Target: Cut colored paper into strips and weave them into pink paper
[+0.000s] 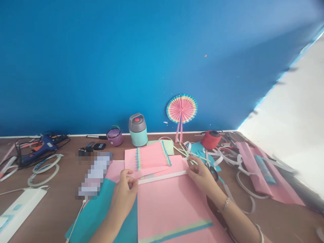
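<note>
A white strip of tape [162, 177] runs along the far edge of a pink paper sheet [174, 202], which has a yellow-green and blue band near its close end. My left hand [126, 190] is closed in a pinch at the strip's left end. At the other end, the fingers of my right hand [201, 173] pinch the strip by the sheet's corner. Just beyond lies a pleated pink paper piece [153, 156] with blue edges. Teal paper [98, 209] extends under my left forearm.
A round pleated paper fan [181, 108] leans against the blue wall. Scissors [214, 172] and curled white strips [227, 155] lie right of my right hand. At left are a phone [95, 175], a glue gun [42, 148] and a power strip [22, 212]. A turquoise flask [138, 133] stands behind.
</note>
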The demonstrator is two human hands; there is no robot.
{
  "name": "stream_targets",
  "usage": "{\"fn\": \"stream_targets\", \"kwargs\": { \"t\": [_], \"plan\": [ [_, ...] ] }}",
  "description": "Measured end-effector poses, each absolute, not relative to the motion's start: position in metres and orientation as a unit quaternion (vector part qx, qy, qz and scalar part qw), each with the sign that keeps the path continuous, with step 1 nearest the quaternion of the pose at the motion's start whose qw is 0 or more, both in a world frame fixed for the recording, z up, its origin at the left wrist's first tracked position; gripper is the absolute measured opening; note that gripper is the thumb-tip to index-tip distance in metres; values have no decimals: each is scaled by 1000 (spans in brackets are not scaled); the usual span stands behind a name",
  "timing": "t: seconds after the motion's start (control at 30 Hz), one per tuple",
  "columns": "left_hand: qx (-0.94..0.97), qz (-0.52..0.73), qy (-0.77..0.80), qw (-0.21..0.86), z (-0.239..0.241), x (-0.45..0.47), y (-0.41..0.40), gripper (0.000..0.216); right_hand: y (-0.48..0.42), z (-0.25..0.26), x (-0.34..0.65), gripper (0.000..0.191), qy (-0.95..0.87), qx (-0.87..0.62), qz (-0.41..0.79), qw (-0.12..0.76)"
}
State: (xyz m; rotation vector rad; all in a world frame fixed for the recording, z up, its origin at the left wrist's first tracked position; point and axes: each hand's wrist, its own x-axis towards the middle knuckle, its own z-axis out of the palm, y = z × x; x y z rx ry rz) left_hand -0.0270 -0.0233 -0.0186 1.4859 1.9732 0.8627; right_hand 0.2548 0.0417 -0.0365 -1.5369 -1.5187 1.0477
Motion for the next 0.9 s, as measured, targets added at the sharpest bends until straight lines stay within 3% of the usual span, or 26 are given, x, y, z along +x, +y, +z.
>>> {"fn": "stream_targets", "kwargs": {
  "t": [0.9],
  "plan": [
    [537, 333, 740, 231, -14, -18, -25, 17, 37, -32, 253, 45, -598, -622, 381, 332]
  ]
}}
